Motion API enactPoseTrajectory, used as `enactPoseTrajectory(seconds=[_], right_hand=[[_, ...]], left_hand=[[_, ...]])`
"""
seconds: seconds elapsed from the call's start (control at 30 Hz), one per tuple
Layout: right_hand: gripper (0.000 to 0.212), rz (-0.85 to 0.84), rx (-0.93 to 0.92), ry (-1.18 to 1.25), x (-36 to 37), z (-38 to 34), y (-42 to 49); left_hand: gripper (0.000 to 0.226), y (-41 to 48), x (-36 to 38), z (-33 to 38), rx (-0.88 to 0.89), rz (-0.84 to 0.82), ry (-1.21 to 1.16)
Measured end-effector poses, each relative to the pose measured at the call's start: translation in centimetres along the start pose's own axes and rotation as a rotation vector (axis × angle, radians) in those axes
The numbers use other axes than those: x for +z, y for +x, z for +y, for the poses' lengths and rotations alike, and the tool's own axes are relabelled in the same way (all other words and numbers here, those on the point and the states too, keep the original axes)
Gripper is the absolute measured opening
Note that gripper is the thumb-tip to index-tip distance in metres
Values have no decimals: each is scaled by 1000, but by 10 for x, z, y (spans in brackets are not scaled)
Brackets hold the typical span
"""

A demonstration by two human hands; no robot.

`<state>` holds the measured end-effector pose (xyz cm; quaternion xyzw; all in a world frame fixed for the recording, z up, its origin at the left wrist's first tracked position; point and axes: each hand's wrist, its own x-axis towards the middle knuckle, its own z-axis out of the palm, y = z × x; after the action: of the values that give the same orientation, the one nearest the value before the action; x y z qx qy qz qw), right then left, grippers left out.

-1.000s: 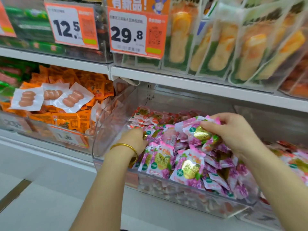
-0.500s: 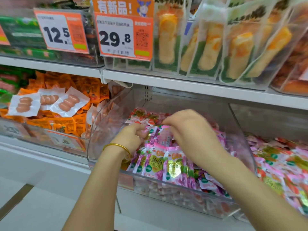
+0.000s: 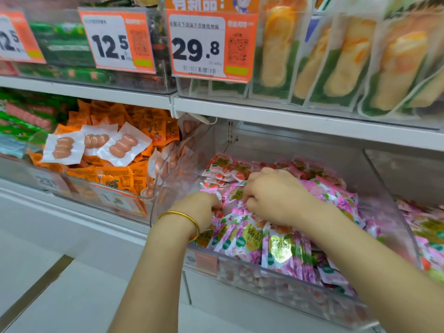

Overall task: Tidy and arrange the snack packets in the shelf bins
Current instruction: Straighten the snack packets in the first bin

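Observation:
A clear plastic bin (image 3: 396,217) on the lower shelf holds many pink snack packets (image 3: 281,246), stood in a row along its front, with red-and-white packets (image 3: 221,167) heaped at the back. My left hand (image 3: 199,207), a gold bangle on its wrist, is inside the bin at the left, fingers curled into the packets. My right hand (image 3: 274,195) is just right of it, knuckles up, fingers curled down among the pink packets. The fingertips of both hands are hidden.
The bin to the left holds orange packets (image 3: 120,174) with three white sausage packs (image 3: 96,145) on top. Another bin of pink packets (image 3: 427,227) is at the right. The upper shelf (image 3: 288,116) carries price tags and hanging pouches. White floor lies below.
My right hand, which held a pink packet over the right of the bin, has come left and down beside my left hand. The front row of pink packets looks more upright.

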<state>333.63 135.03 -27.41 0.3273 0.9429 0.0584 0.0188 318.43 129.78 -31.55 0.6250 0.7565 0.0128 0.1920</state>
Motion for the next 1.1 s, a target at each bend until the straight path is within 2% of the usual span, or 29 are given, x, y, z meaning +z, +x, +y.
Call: enactPoseTrajectory(seconds=[0.1, 0.2, 0.3, 0.37, 0.43, 0.63, 0.77, 0.9, 1.0, 1.1], right_hand=[[25, 7, 46, 90, -1, -2, -5], [23, -19, 110, 132, -3, 0, -4], [26, -62, 117, 125, -5, 3, -1], [31, -91, 120, 119, -6, 5, 2], [35, -84, 129, 104, -6, 6, 5], [29, -34, 158, 99, -3, 9, 5], [33, 0, 149, 144, -3, 9, 4], [35, 77, 152, 186, 0, 9, 3], [38, 238, 139, 213, 0, 10, -1], [43, 394, 99, 259, -5, 13, -11]], left_hand=[[47, 2, 3, -2, -29, -1, 151], [36, -2, 4, -2, -93, 1, 246], [36, 1, 5, 1, -61, 45, 197], [43, 2, 7, 3, -32, 13, 160], [39, 3, 10, 1, -2, 2, 148], [47, -1, 1, -2, 36, -69, 105], [43, -1, -5, -1, -75, -72, 180], [41, -3, 2, 14, -142, -7, 305], [47, 0, 8, 12, -62, -9, 283], [50, 3, 5, 5, -59, -38, 243]])
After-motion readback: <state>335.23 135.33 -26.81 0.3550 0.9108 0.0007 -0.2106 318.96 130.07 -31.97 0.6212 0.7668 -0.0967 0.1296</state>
